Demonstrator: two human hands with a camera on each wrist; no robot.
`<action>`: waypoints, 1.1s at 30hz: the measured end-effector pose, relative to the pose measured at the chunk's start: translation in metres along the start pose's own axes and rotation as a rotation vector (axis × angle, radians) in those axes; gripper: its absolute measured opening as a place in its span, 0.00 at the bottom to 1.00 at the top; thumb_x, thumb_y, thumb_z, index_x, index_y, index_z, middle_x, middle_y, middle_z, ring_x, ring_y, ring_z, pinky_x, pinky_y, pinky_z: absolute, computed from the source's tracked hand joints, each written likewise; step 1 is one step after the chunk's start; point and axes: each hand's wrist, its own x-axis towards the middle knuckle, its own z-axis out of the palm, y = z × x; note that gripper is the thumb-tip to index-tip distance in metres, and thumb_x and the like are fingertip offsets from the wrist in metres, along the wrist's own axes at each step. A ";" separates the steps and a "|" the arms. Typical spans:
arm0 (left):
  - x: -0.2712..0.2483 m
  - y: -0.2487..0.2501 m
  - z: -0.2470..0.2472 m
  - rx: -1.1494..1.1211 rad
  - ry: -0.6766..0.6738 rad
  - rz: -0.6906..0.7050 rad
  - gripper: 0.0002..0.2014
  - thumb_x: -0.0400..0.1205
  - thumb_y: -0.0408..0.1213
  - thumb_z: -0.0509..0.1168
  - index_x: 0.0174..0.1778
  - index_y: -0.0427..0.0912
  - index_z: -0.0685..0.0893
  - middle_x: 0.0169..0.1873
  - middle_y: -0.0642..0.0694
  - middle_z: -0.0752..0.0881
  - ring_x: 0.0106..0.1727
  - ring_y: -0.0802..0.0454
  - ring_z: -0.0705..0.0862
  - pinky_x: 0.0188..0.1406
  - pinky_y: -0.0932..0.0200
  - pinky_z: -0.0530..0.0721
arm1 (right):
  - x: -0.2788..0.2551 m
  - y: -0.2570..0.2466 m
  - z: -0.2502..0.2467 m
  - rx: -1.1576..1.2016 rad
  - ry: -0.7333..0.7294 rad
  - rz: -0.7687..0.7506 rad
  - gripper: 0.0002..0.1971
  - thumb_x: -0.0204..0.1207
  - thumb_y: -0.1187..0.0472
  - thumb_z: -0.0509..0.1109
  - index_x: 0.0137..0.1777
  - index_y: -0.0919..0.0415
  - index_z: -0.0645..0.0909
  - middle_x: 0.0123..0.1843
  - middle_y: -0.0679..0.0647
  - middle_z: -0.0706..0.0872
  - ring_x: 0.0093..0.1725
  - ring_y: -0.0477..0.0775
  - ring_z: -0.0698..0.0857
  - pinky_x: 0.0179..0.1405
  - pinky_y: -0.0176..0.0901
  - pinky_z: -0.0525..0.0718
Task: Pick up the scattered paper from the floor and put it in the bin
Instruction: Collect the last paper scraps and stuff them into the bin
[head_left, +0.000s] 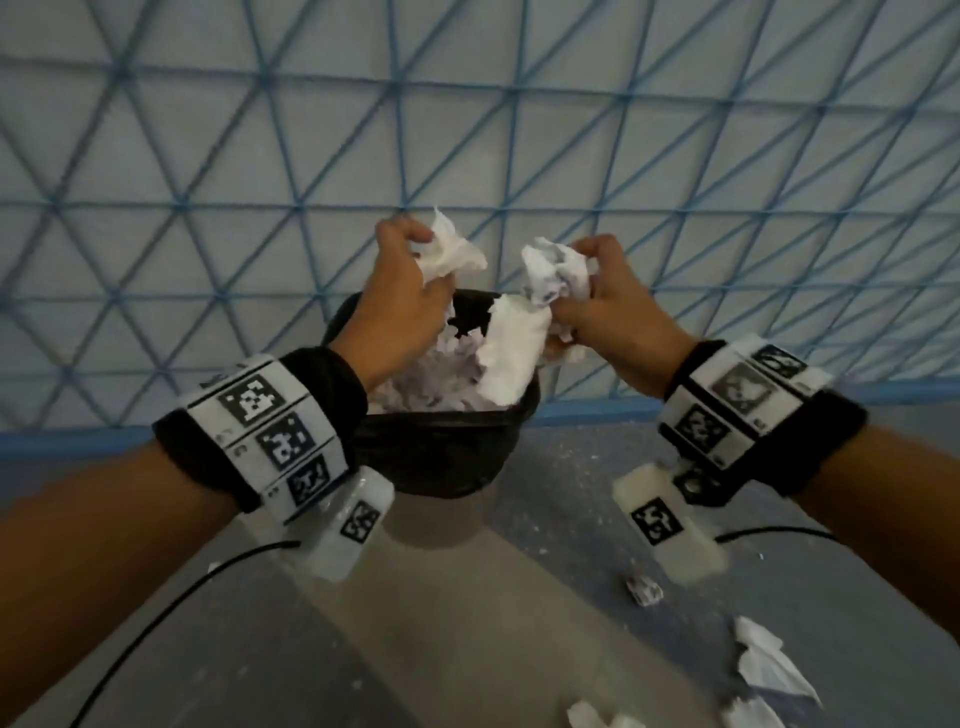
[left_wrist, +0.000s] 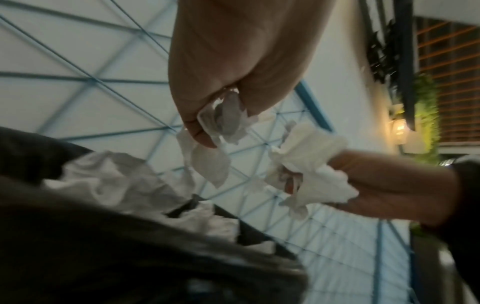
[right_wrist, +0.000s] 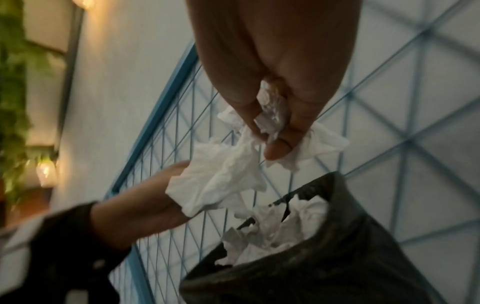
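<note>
A black-lined bin (head_left: 441, 457) stands on the floor by the wall, heaped with white crumpled paper (head_left: 441, 374). My left hand (head_left: 410, 291) hovers over the bin's left side and grips a crumpled white paper (head_left: 449, 249). My right hand (head_left: 597, 301) is over the bin's right side, fingers curled round a printed paper wad (head_left: 556, 275). In the left wrist view my left hand's fingers (left_wrist: 197, 123) pinch the paper (left_wrist: 223, 119). In the right wrist view my right hand's fingertips (right_wrist: 278, 152) clamp the paper (right_wrist: 272, 111) above the bin (right_wrist: 324, 267).
Loose paper scraps lie on the grey floor at lower right: a small printed wad (head_left: 644, 590), a larger white sheet (head_left: 769, 660) and pieces at the bottom edge (head_left: 597, 719). A wall with blue triangle lines (head_left: 467, 130) rises right behind the bin.
</note>
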 end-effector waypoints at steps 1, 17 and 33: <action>0.004 -0.010 -0.002 0.022 0.031 -0.077 0.13 0.83 0.30 0.60 0.55 0.44 0.61 0.55 0.40 0.75 0.48 0.49 0.80 0.48 0.63 0.83 | 0.009 -0.005 0.017 -0.123 0.010 -0.046 0.17 0.73 0.75 0.64 0.53 0.59 0.62 0.43 0.64 0.82 0.35 0.62 0.82 0.34 0.60 0.84; -0.015 -0.056 -0.031 1.034 -0.621 -0.200 0.23 0.80 0.52 0.62 0.69 0.46 0.77 0.72 0.40 0.68 0.72 0.35 0.64 0.72 0.43 0.64 | 0.027 -0.001 0.081 -0.925 -0.521 0.034 0.21 0.74 0.58 0.69 0.67 0.59 0.75 0.70 0.63 0.66 0.65 0.61 0.72 0.69 0.48 0.73; 0.002 -0.049 0.007 1.047 -0.955 -0.320 0.21 0.84 0.35 0.56 0.72 0.31 0.71 0.71 0.35 0.76 0.69 0.39 0.77 0.72 0.48 0.74 | 0.016 0.021 0.071 -1.059 -0.724 0.090 0.20 0.84 0.57 0.55 0.72 0.65 0.72 0.73 0.61 0.76 0.73 0.60 0.74 0.67 0.40 0.70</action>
